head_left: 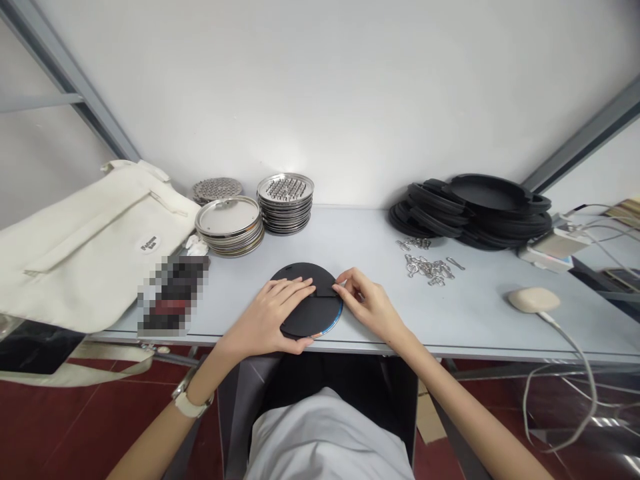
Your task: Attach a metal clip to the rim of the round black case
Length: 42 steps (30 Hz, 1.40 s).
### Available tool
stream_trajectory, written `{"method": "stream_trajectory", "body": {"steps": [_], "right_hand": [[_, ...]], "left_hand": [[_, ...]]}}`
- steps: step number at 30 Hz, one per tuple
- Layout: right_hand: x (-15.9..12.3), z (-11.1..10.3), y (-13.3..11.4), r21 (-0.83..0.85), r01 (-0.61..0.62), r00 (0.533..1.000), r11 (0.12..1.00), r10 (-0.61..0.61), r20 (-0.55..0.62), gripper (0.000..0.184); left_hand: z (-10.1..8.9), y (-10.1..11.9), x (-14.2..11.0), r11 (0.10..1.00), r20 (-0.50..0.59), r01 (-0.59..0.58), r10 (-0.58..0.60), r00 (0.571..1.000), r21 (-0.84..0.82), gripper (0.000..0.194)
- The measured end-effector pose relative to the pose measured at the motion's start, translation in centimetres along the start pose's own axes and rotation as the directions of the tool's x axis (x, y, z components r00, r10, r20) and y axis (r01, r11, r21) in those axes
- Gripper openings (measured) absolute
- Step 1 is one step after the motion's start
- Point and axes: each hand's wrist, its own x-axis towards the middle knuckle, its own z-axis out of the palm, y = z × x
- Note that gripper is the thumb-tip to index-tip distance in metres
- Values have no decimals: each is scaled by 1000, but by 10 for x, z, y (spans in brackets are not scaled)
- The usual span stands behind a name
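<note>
A black round disc (306,317) lies on the table near its front edge, a strip or seam running across its middle and a thin blue and orange line along its near right rim. My left hand (273,313) rests over the disc's left side, fingers stretched flat on top and thumb by the near rim. At the right rim, my right hand (367,303) has thumb and index finger pinched together where the strip meets the edge. Whether a smaller part sits between those fingertips is hidden.
Behind the disc stand stacks of metal grater discs (286,200) and shiny round lids (229,227). Loose metal clips (427,267) lie right, before piled black round trays (487,207). A cream bag (100,247) occupies the left; a corded beige device (533,299) sits right.
</note>
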Motion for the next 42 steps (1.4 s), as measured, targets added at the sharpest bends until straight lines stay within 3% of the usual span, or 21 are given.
{"method": "stream_trajectory", "body": {"steps": [11, 21, 42], "right_hand": [[-5, 2, 0, -74, -7, 1000, 997, 8, 21, 16], [-7, 1, -5, -41, -7, 998, 999, 10, 60, 9], [-5, 1, -1, -10, -22, 999, 1000, 23, 43, 12]], "left_hand": [[0, 0, -1, 1000, -14, -11, 11, 1000, 15, 77], [2, 1, 0, 999, -9, -23, 24, 1000, 40, 76], [14, 14, -3, 992, -86, 89, -81, 993, 90, 76]]}}
